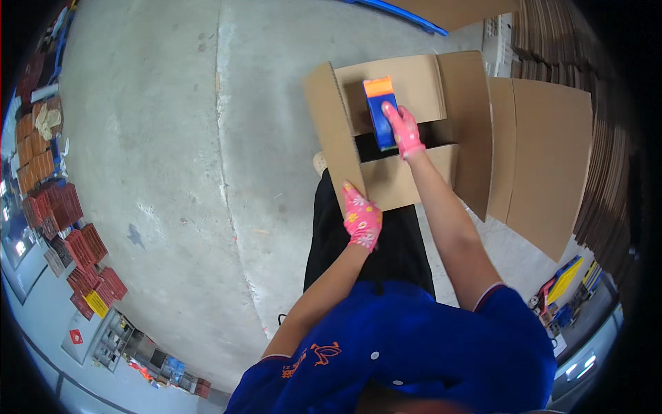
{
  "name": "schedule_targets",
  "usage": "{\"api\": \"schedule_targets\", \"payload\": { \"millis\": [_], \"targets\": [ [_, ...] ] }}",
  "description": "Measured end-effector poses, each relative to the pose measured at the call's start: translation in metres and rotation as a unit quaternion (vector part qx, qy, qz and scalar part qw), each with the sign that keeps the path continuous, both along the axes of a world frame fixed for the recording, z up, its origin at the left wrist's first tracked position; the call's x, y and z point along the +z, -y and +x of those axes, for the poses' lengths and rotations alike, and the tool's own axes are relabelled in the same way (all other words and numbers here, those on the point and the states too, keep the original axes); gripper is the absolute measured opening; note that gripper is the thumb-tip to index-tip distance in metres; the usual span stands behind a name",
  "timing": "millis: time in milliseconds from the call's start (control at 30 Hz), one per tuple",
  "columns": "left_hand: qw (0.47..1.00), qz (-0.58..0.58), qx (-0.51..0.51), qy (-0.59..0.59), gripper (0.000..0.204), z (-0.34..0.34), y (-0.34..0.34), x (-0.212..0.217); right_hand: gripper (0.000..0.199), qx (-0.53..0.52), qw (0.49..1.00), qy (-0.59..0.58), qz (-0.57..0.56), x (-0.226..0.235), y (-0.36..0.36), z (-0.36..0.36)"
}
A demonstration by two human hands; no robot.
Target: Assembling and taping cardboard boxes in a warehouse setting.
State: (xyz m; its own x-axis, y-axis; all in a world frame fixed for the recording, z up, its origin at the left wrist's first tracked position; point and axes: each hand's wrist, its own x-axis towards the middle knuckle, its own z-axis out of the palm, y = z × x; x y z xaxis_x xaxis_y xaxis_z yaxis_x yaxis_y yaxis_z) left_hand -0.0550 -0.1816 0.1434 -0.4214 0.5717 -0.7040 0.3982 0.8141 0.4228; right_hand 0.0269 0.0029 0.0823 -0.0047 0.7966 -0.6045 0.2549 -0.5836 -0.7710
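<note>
An open cardboard box (403, 190) stands in front of my legs with its flaps folded outward. My right hand (405, 131), in a pink glove, grips a blue tape dispenser (381, 117) with an orange end, judging by its shape. It is held over the box opening, partly in front of the far flap. My left hand (362, 219), in a pink flowered glove, is closed on the near end of the box's left flap (334, 131). The inside of the box is dark and mostly hidden.
A flat cardboard sheet (545, 159) lies to the right, beside tall stacks of flattened cardboard (607, 172). A blue-edged cart or rail (407, 14) is at the top. Red crates (86, 248) line the far left of the concrete floor (165, 138).
</note>
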Motion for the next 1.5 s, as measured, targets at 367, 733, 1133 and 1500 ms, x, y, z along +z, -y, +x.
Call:
{"api": "schedule_targets", "payload": {
  "millis": [367, 733, 1133, 1500],
  "targets": [
    [0.954, -0.070, -0.281, -0.078, 0.110, -0.003, -0.035, -0.058, 0.062, -0.064, 0.980, 0.019, 0.186, 0.202, 0.114, 0.174],
    [0.878, -0.130, -0.425, -0.178, 0.100, -0.023, -0.054, -0.066, 0.040, -0.048, 0.994, -0.043, 0.086, 0.088, 0.042, 0.187],
    [0.914, 0.218, -0.258, -0.226, 0.082, -0.078, -0.178, -0.109, 0.060, 0.153, 0.874, 0.414, 0.202, -0.014, 0.098, 0.061],
    [0.883, 0.187, -0.420, -0.095, 0.082, -0.096, -0.287, -0.122, 0.054, 0.110, 0.855, 0.439, 0.254, 0.001, 0.103, 0.057]
  ]
}}
